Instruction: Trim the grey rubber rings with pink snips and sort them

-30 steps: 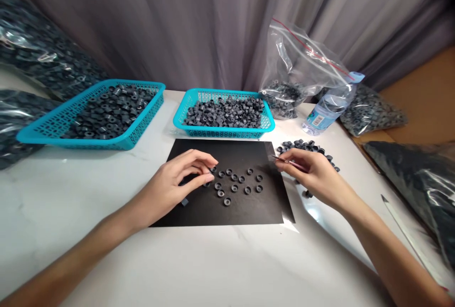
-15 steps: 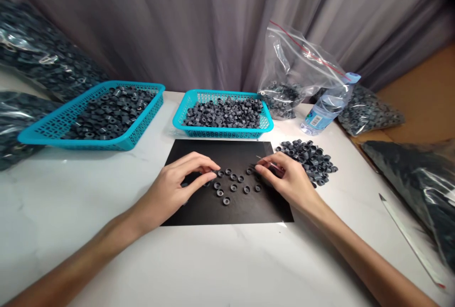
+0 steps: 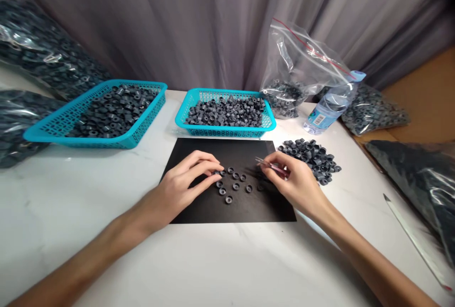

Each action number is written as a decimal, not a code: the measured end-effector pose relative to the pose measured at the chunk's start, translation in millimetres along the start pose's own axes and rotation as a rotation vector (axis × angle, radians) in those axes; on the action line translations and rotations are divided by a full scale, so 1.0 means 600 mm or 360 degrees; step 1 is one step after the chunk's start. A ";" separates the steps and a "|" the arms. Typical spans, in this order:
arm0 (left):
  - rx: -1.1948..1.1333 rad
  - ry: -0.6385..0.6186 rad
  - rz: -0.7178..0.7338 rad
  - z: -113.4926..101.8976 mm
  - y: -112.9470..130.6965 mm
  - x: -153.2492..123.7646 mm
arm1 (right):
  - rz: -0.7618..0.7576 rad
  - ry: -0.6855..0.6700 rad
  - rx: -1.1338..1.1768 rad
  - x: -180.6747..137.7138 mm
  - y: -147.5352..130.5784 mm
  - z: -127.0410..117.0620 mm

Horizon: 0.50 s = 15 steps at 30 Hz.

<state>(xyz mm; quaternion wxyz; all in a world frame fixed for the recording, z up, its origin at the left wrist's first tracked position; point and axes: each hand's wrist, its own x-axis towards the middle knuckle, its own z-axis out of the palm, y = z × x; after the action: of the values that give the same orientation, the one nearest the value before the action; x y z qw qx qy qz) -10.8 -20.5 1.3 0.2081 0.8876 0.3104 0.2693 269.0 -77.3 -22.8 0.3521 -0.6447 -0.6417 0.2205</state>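
My left hand (image 3: 185,186) rests on the black mat (image 3: 213,207), near its left edge, with the fingers curled; thumb and forefinger are almost closed on one small grey ring (image 3: 217,173) at the left end of the little group of rings (image 3: 236,185). I cannot tell if the ring is lifted or only touched. My right hand (image 3: 296,184) is on the mat's right side and pinches thin tweezers (image 3: 268,165) — their long axis runs from my fingers toward the left and a little toward the far edge, and the tips point at the group. The loose rings lie between my two hands, toward the far half of the mat, just beside both. The left fingers are nearer to the ring at the left end; the tweezers' tips are nearer to the right-end rings. The heap of rings (image 3: 311,153) lies on the table beyond the mat's right edge — behind my right hand.
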 end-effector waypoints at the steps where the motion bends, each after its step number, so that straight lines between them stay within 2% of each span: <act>1: 0.0023 0.0016 -0.0002 -0.003 -0.002 0.000 | 0.0017 0.0003 0.0030 -0.001 0.003 -0.009; 6: 0.0011 0.0073 -0.0037 -0.003 -0.008 -0.003 | 0.0031 -0.0009 0.0282 0.000 0.006 -0.033; 11: -0.0076 -0.0048 -0.0070 0.027 0.006 -0.005 | 0.0026 -0.0173 0.0362 -0.006 -0.010 -0.013; 15: -0.0134 -0.0135 -0.0170 0.042 0.015 -0.004 | 0.0039 -0.0199 0.0424 -0.015 -0.022 0.001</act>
<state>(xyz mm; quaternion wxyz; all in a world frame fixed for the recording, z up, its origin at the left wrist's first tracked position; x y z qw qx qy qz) 6.9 -33.7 -14.0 0.2723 0.8709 0.3366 0.2327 258.8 -86.9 -15.1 0.3912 -0.5852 -0.6195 0.3476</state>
